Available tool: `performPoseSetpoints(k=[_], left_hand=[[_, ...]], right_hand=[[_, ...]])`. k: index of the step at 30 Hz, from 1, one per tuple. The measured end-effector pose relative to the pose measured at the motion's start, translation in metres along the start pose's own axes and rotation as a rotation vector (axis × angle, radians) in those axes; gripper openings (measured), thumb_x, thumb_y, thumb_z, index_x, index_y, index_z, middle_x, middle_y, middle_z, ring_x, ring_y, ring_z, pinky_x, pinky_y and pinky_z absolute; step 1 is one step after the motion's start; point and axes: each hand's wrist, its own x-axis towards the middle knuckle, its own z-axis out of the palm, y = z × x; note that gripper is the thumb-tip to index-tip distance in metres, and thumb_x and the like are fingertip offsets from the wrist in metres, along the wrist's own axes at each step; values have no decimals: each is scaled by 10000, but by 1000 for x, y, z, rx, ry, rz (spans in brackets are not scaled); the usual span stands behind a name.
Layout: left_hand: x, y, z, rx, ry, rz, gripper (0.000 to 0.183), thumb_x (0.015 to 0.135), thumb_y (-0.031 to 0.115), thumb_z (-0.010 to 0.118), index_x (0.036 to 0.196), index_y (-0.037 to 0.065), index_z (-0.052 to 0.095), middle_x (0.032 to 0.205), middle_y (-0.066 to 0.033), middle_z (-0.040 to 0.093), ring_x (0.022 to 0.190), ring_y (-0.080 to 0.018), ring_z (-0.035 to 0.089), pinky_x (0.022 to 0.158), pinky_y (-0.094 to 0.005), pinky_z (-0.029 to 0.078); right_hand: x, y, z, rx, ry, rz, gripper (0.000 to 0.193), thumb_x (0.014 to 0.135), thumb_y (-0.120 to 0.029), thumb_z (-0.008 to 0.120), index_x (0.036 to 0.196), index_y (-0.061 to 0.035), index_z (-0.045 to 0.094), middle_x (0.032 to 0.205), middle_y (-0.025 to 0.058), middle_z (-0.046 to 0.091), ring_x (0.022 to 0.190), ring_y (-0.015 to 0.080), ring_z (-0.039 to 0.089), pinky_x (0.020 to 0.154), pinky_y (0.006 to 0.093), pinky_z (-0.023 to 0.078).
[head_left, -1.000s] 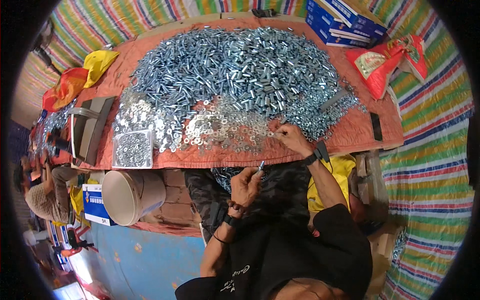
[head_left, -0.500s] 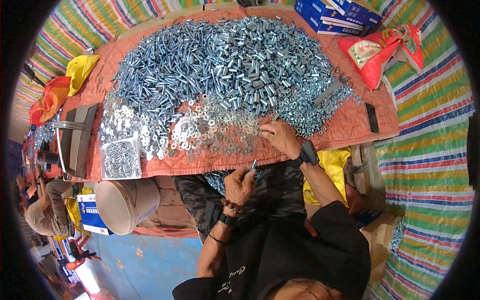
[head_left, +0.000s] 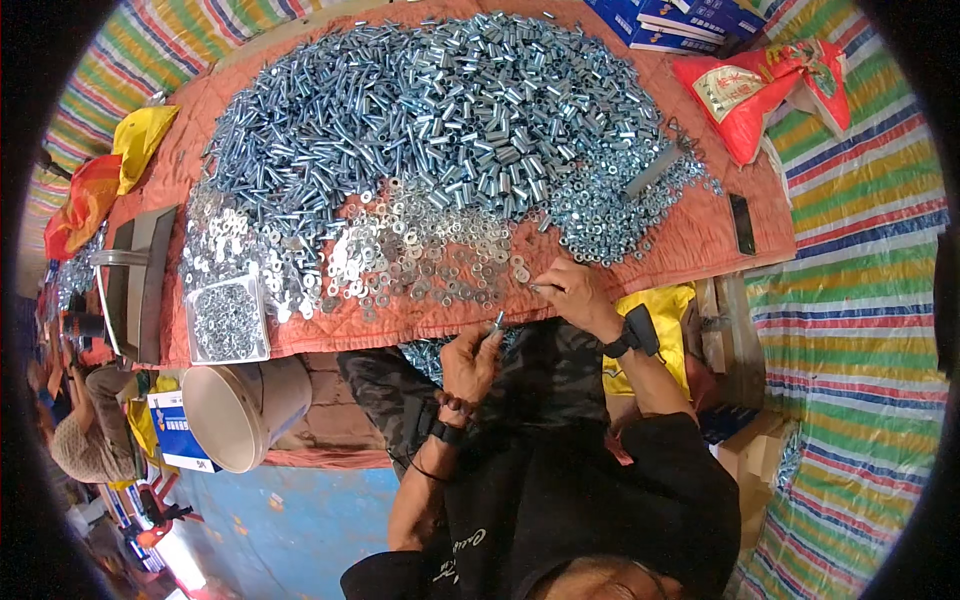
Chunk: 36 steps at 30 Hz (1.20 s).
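Observation:
In my left hand (head_left: 470, 362), the closed fingers hold a short metal bolt (head_left: 498, 320) upright, just off the table's near edge. My right hand (head_left: 580, 300) is pinched over the near edge of the cloth, with a small flat metal piece (head_left: 541, 288) at its fingertips. Loose flat washers (head_left: 410, 250) lie to the left of that hand. Beyond it spreads a heap of small nuts (head_left: 600, 215). Farther back, a large pile of metal sleeves (head_left: 500, 120) merges on its left with a pile of slender bolts or rods (head_left: 300, 130).
A clear square tub (head_left: 228, 320) of small washers stands at the table's near left, above a white bucket (head_left: 225, 415). A black phone (head_left: 742, 224) and a red bag (head_left: 735, 100) lie to the right. Blue boxes (head_left: 690, 22) stand behind. More metal parts rest by my lap.
My right hand has drawn back toward the near edge from beside the nuts, now pinching a small flat piece. My left hand still holds the bolt and has shifted slightly. The view has moved a little.

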Motion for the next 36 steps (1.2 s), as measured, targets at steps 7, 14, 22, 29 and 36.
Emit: performPoseSetpoints(k=[7, 14, 22, 29, 36], left_hand=[[0, 4, 4, -14, 29, 32, 221, 942, 214, 652, 928, -5, 675, 610, -24, 597, 525, -89, 551, 505, -266, 443], [-1, 0, 3, 13, 20, 24, 239, 944, 230, 651, 961, -7, 678, 612, -31, 600, 519, -98, 554, 504, -273, 446], [4, -4, 11, 19, 69, 58, 235, 938, 222, 648, 925, -9, 684, 583, -50, 590, 505, -117, 554, 500, -290, 441], [12, -3, 13, 107, 138, 183, 237, 929, 224, 647, 887, -9, 662, 574, -74, 585, 500, -151, 569, 505, -307, 439], [19, -10, 15, 132, 113, 141, 236, 928, 237, 645, 898, 3, 659, 598, -74, 584, 533, -170, 571, 538, -323, 449]], right_hand=[[17, 3, -4, 8, -206, 194, 202, 845, -206, 665, 867, -5, 676, 845, 179, 668, 761, 345, 641, 665, 428, 492], [18, -11, 6, -68, -75, 229, 237, 839, -222, 682, 975, -28, 668, 875, 168, 672, 758, 337, 650, 662, 413, 503], [3, -16, 19, -114, 182, -25, 117, 823, -106, 703, 897, -39, 641, 777, 136, 594, 686, 325, 618, 590, 416, 481], [1, -8, 21, 36, 190, 68, 106, 817, -78, 696, 874, -10, 638, 817, 123, 651, 732, 279, 655, 627, 354, 511], [5, 1, 13, 396, 88, 435, 171, 840, -71, 669, 982, 20, 643, 867, 77, 682, 739, 132, 643, 676, 281, 528]])
